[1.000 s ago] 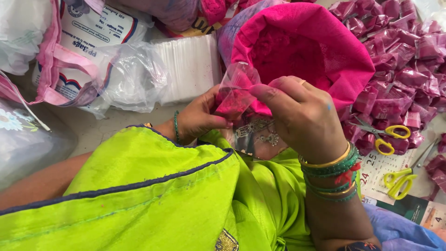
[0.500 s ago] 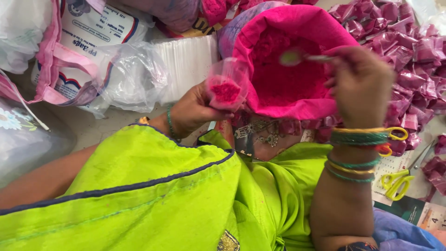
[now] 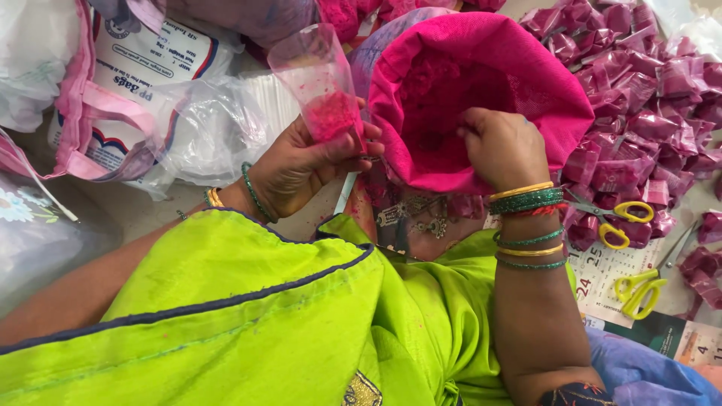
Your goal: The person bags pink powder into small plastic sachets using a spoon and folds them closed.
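Currently the left hand (image 3: 301, 162) is pinching a small clear pouch (image 3: 320, 86) upright just left of the big pink sack (image 3: 526, 83), fingers closed around its lower end; pink powder (image 3: 331, 116) is sitting in the bottom part only, the upper part looking empty, so this pouch is judged partly filled. The right hand (image 3: 504, 146) is reaching into the sack's mouth, fingers curled down into the loose powder; whether it is gripping a scoop or anything else, cannot tell. Right of the sack a large heap of filled pink packets (image 3: 647, 90) is lying, so many look done already. Below that heap, right of the sack, two yellow-handled scissors (image 3: 624, 218) are resting on printed paper (image 3: 602, 282). Left of the sack, a stack of empty clear bags (image 3: 218, 128) is waiting, suggesting plenty left.
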